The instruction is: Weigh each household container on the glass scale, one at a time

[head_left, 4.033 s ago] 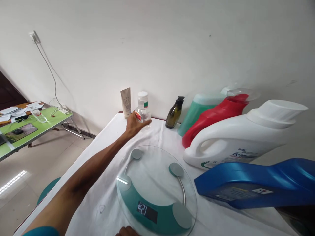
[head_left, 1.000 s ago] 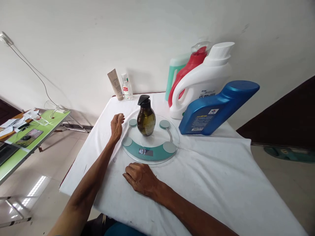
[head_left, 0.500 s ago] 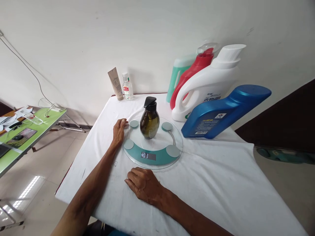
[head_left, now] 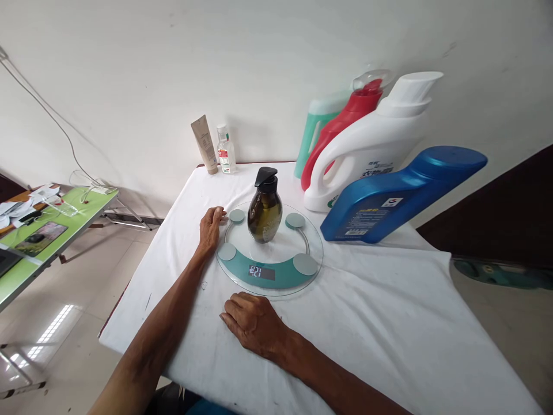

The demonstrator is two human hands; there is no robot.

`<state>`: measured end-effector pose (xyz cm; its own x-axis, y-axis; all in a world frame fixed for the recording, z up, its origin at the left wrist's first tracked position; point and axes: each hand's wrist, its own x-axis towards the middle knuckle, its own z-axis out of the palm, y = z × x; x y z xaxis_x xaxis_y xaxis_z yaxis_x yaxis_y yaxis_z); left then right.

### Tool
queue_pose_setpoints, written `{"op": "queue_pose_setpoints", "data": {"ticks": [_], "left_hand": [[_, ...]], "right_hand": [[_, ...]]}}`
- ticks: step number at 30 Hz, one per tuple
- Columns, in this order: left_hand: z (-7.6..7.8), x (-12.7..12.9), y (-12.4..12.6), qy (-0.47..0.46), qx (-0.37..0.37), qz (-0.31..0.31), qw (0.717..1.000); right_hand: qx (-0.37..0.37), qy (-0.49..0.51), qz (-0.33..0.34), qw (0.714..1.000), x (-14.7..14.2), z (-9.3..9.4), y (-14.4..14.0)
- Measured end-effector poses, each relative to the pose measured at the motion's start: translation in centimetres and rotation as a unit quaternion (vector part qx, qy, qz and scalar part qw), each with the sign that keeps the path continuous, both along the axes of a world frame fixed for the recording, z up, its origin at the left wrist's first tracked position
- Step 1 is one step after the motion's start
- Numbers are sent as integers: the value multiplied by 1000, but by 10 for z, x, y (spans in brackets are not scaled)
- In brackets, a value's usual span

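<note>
A dark olive pump bottle [head_left: 265,217] with a black pump head stands upright near the middle of a round glass scale [head_left: 254,288]. Lit characters show on the scale's display [head_left: 261,272]. My left hand [head_left: 210,227] rests on the cloth by the scale's left edge, fingers partly extended and holding nothing. Whether its fingertips touch the glass I cannot tell. In front of the scale my right hand [head_left: 253,323] lies palm down, its fingers curled under with nothing seen in them. Both hands are apart from the bottle.
At the right stand a blue bottle [head_left: 389,199], a white jug [head_left: 380,135], a red bottle [head_left: 341,129] and a green jug [head_left: 307,138]. A beige tube [head_left: 204,144] and small clear bottle [head_left: 225,151] are by the wall. A green table [head_left: 69,222] is left.
The characters on the scale's display look different and clearer now. The whole view has shifted slightly. Both hands and the pump bottle keep their places.
</note>
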<state>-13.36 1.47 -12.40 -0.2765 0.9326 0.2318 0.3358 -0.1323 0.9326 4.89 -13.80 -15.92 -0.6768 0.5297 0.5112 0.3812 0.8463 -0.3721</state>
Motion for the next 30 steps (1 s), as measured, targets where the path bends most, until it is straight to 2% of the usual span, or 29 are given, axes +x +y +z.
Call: {"op": "queue_pose_setpoints", "data": {"ticks": [30], "left_hand": [[-1, -1, 0, 8, -5, 3, 1000]], "right_hand": [[-8, -9, 2, 1000, 1, 0, -1]]}}
